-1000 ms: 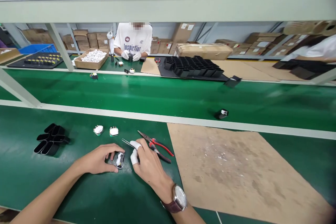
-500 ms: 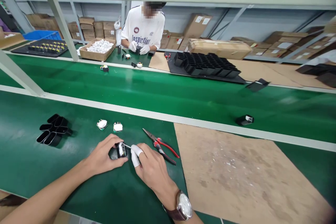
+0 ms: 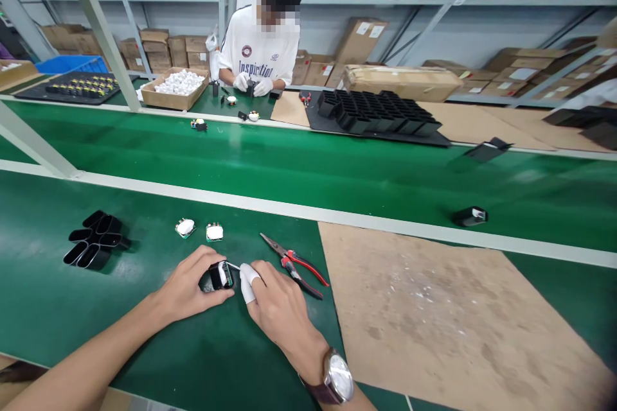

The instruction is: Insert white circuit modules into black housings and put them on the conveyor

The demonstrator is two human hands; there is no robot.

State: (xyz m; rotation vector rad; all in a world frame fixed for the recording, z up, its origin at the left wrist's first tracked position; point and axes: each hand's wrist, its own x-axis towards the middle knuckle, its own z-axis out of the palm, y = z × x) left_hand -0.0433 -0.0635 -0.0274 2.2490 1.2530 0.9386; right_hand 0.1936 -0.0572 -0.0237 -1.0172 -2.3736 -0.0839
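Note:
A small black housing [image 3: 222, 275] with a white and green part inside is gripped between the thumb and fingers of my left hand [image 3: 195, 282]. My right hand [image 3: 274, 302], with white covers on two fingers, pinches a thin pale stick [image 3: 233, 266] whose far end meets the housing's open side. Beyond my hands lie two small circuit boards with white tops, one [image 3: 185, 227] left of the other [image 3: 214, 232]. Red and black pliers [image 3: 295, 264] rest right of them, jaws open slightly or shut, too small to tell.
Several black housings [image 3: 96, 239] stand at the left. A stained cardboard sheet [image 3: 434, 308] covers the right side. Across the green belt [image 3: 308, 170], which carries a few parts, a person [image 3: 260, 51] in white gloves holds a black piece.
The black parts and the small board on the belt have shifted right. My hands hold nearly the same pose, and the camera view has tilted slightly.

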